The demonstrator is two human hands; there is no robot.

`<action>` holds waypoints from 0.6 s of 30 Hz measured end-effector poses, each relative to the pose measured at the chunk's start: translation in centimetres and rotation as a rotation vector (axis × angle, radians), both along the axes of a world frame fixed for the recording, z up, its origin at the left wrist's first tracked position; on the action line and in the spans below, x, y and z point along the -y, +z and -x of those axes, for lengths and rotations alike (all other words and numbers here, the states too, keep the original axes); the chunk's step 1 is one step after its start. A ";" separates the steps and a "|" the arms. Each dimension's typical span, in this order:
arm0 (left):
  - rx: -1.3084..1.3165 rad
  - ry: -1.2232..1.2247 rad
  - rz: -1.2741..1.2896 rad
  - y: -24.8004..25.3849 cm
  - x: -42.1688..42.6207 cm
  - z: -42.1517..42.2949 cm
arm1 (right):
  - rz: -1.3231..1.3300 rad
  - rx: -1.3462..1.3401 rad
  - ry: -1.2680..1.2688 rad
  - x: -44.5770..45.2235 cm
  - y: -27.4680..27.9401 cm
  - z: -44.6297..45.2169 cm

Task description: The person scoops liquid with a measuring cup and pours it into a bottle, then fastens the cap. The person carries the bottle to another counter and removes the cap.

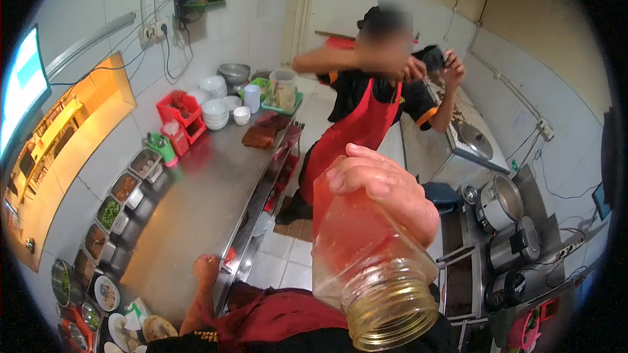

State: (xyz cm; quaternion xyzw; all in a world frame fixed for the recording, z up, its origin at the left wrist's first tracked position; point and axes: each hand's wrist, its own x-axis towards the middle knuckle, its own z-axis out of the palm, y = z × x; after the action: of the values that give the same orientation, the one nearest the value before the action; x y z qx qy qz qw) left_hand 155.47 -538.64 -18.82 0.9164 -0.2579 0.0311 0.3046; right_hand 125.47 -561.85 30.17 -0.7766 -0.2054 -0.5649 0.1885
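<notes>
Close to the camera, my right hand point(386, 189) is wrapped round a clear glass jar point(373, 248). The jar is tilted bottom up, its open threaded mouth pointing down toward me. No lid is on it, and the red seen through the glass looks like the apron behind. My left hand point(207, 269) rests in a loose fist at the edge of the steel counter point(190, 216), with nothing visible in it. Part of its fingers is hard to make out.
A co-worker in a red apron point(353, 131) stands ahead, holding a dark object point(432, 57). Metal ingredient trays point(111, 212) line the counter's left side. White bowls point(214, 112) and a red basket point(180, 114) stand at its far end. Large pots point(500, 199) are at right.
</notes>
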 end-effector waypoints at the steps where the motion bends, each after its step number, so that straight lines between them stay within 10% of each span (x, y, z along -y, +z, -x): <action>1: -0.080 0.026 0.057 1.3 -0.3 0.2 | 0.035 -0.019 -0.025 0.0 0.6 0.1; 18: -0.357 0.164 0.368 -3.4 -0.7 -1.7 | 0.274 0.129 -0.115 -1.8 6.0 0.5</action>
State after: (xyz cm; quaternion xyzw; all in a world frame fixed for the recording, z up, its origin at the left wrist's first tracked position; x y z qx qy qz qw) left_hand 157.22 -537.94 -22.17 0.8545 -0.1149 -0.0603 0.5030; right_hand 124.95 -560.05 36.17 -0.7678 -0.2472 -0.5901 0.0346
